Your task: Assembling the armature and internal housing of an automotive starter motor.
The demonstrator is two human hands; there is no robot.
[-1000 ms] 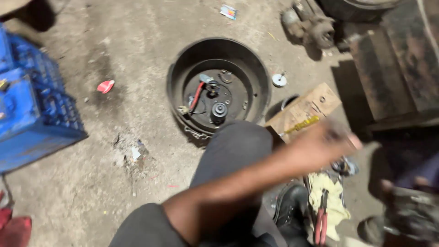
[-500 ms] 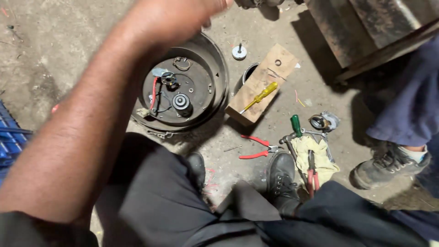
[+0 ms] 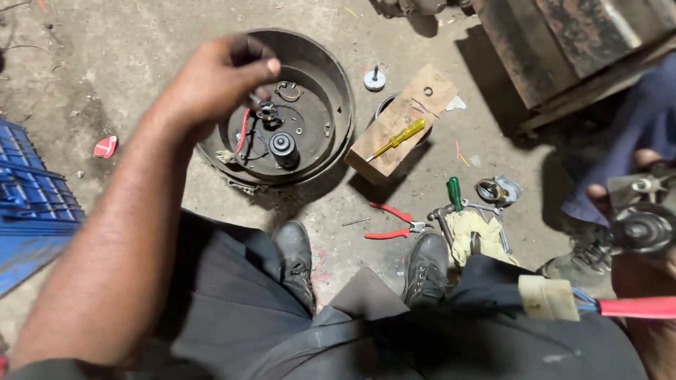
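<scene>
Left hand [image 3: 222, 77] hovers over the round metal housing [image 3: 331, 84] on the floor [image 3: 141, 42], fingers pinched narrow on a small dark part. Right hand [image 3: 644, 232], at the right edge, grips a round metal component [image 3: 642, 229]. Red pliers [image 3: 391, 224] lie near the shoes.

floor [image 3: 98, 84]: dusty concrete, stained | blue crate [image 3: 32, 204] left | rusty metal block [image 3: 570, 42] top-right

Single head-worn view, looking steeply down from close above, past the knees to the concrete floor [image 3: 127, 42]
</scene>
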